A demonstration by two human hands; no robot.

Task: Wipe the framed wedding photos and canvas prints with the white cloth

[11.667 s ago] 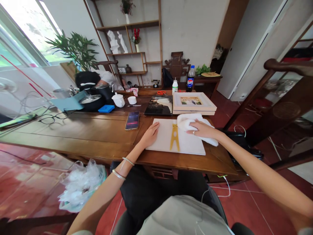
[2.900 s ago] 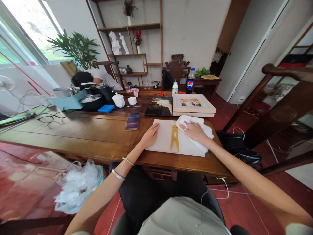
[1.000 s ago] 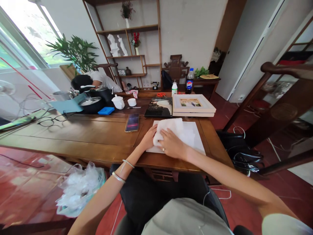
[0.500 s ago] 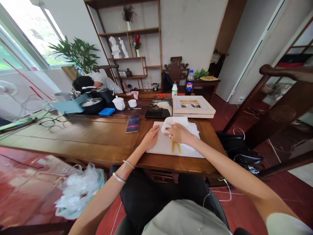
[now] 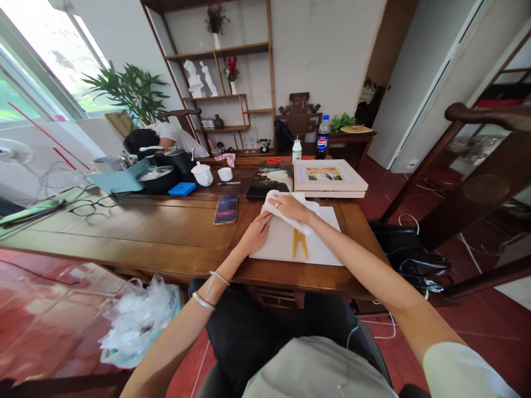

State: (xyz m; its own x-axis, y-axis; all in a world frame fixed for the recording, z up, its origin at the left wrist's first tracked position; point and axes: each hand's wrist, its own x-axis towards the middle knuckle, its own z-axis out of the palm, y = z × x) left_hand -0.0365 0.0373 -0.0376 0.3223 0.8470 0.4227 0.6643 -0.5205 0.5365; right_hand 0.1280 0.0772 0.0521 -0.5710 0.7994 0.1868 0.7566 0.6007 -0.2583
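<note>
Along the brown tabletop's (image 5: 174, 229) near edge, toward its right corner, our left hand (image 5: 255, 233) lies flat on the white board (image 5: 271, 243); our right hand (image 5: 292, 207) grips the white cloth (image 5: 285, 219) over it. Wiping seems underway; how much is left, we cannot tell.

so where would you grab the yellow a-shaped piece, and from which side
Likely by a lower leg of the yellow piece, pinched across its sides, coming from the near edge of the white board. Both legs point that way uncovered, while the white cloth hides the top. It lies flat; whether it is fixed down, I can't tell.
</note>
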